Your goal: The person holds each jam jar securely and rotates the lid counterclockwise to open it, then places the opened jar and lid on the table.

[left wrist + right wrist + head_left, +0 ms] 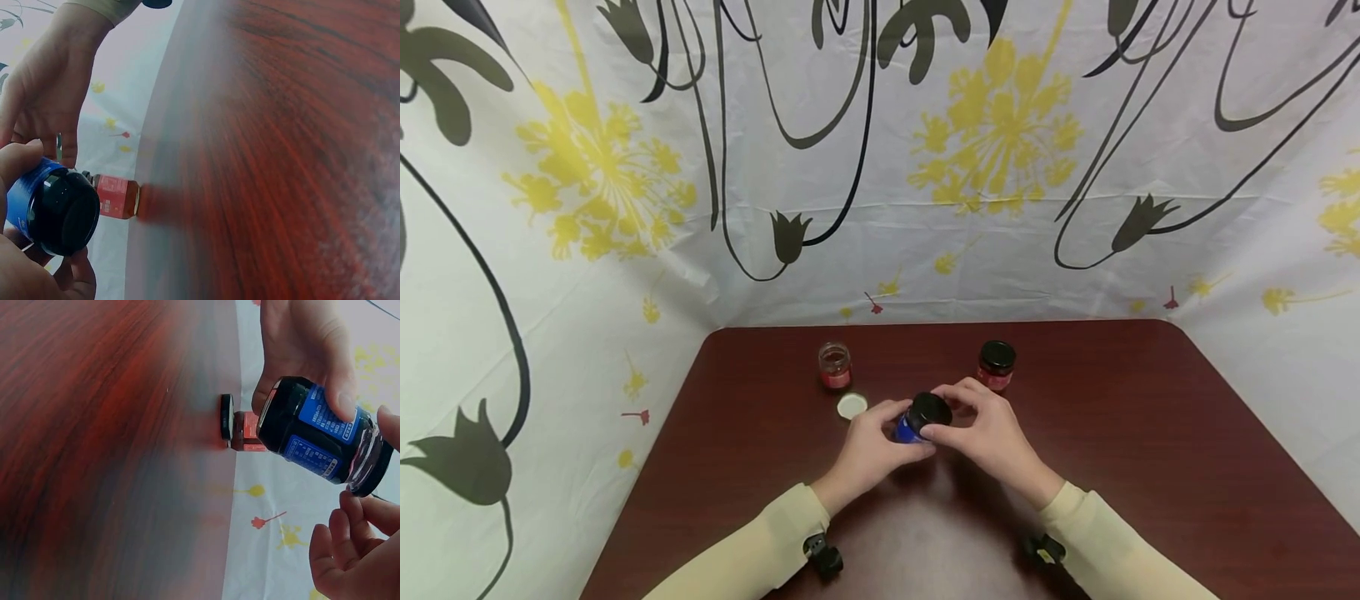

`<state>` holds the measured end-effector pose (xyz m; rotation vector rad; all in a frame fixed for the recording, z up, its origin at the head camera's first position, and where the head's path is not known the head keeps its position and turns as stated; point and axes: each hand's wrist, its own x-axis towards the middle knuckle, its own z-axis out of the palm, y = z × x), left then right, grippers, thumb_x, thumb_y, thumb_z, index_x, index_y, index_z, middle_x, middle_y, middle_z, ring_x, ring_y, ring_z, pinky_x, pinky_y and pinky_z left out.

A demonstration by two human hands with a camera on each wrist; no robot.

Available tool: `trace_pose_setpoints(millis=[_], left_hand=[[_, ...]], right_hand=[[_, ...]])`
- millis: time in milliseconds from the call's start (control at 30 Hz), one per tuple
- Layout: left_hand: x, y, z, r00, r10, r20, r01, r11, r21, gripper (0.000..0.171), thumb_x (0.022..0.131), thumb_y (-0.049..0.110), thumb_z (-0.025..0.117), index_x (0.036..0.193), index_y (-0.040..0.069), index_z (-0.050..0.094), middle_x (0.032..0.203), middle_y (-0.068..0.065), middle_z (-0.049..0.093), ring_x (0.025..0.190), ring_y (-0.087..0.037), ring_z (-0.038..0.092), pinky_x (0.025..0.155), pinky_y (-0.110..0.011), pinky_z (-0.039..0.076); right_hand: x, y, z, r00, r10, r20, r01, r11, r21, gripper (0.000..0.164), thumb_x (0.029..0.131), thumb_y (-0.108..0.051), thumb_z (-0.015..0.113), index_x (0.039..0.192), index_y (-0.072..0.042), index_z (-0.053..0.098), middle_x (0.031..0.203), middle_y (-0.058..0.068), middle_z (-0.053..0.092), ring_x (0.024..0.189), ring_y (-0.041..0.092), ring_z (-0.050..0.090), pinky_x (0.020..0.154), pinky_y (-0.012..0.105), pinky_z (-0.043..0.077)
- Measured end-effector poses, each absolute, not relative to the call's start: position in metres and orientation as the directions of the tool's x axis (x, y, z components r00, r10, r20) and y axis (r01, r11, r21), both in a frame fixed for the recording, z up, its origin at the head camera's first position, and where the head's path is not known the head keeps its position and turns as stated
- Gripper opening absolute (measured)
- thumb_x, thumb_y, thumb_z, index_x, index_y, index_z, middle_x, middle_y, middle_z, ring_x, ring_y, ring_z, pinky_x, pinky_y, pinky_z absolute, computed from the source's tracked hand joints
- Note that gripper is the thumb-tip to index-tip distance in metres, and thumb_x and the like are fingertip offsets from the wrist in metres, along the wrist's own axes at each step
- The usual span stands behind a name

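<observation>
Above the middle of the table, my left hand (876, 442) grips a dark glass jar (319, 425) around its blue label, thumb on one side and fingers on the other. The jar is tilted, with its dark base toward the left wrist camera. My right hand (992, 425) pinches the rim of the black lid (931, 409) between thumb and fingers. In the right wrist view the lid sits at the jar's neck, with a band of clear glass showing beside it.
An open glass jar with a red label (835, 367) stands at the back left. Close in front of it lies a loose lid (852, 406), pale inside facing up. Another red-labelled jar with a black lid (996, 365) stands behind my right hand. Patterned cloth (880, 175) hangs behind the table.
</observation>
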<state>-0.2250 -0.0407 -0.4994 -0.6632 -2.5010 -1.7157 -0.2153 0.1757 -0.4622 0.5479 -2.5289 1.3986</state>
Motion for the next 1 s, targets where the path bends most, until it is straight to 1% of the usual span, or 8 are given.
trace_pose_setpoints(millis=[233, 467, 667, 1000], left_hand=[[-0.2243, -0.0428, -0.4989, -0.901, 0.344, 0.263, 0.372, 0.303, 0.877, 0.063, 0.073, 0.045, 0.089, 0.13, 0.028, 0.068, 0.114, 0.014, 0.066, 0.098, -0.01, 0.064, 0.081, -0.028, 0.055], [-0.2239, -0.044, -0.4983, -0.898, 0.361, 0.253, 0.367, 0.295, 0.882, 0.06, 0.074, 0.044, 0.089, 0.129, 0.032, 0.068, 0.115, 0.016, 0.066, 0.1, -0.009, 0.064, 0.082, -0.029, 0.055], [-0.2233, -0.0442, -0.4977, -0.894, 0.369, 0.254, 0.371, 0.293, 0.881, 0.059, 0.074, 0.042, 0.09, 0.129, 0.032, 0.069, 0.116, 0.015, 0.066, 0.1, -0.009, 0.064, 0.082, -0.029, 0.055], [-0.2227, -0.0433, -0.5, -0.907, 0.352, 0.23, 0.347, 0.317, 0.882, 0.061, 0.074, 0.038, 0.091, 0.13, 0.029, 0.069, 0.116, 0.015, 0.066, 0.1, -0.009, 0.064, 0.083, -0.028, 0.054]], right_hand=[[-0.2143, 0.1762, -0.4635, -0.901, -0.244, 0.359, -0.434, 0.486, -0.759, 0.046, 0.075, -0.05, 0.087, 0.111, -0.026, 0.072, 0.101, -0.012, 0.063, 0.096, 0.005, 0.063, 0.085, 0.036, 0.055], [-0.2141, 0.1766, -0.4648, -0.891, -0.25, 0.379, -0.454, 0.488, -0.745, 0.045, 0.075, -0.049, 0.087, 0.111, -0.027, 0.072, 0.101, -0.011, 0.063, 0.096, 0.005, 0.063, 0.086, 0.036, 0.054], [-0.2147, 0.1772, -0.466, -0.88, -0.261, 0.398, -0.476, 0.496, -0.726, 0.043, 0.075, -0.048, 0.087, 0.111, -0.029, 0.072, 0.1, -0.014, 0.063, 0.096, 0.005, 0.062, 0.085, 0.033, 0.052], [-0.2154, 0.1801, -0.4688, -0.881, -0.294, 0.372, -0.473, 0.498, -0.727, 0.043, 0.077, -0.049, 0.086, 0.114, -0.033, 0.07, 0.101, -0.015, 0.062, 0.098, 0.004, 0.061, 0.087, 0.037, 0.051]])
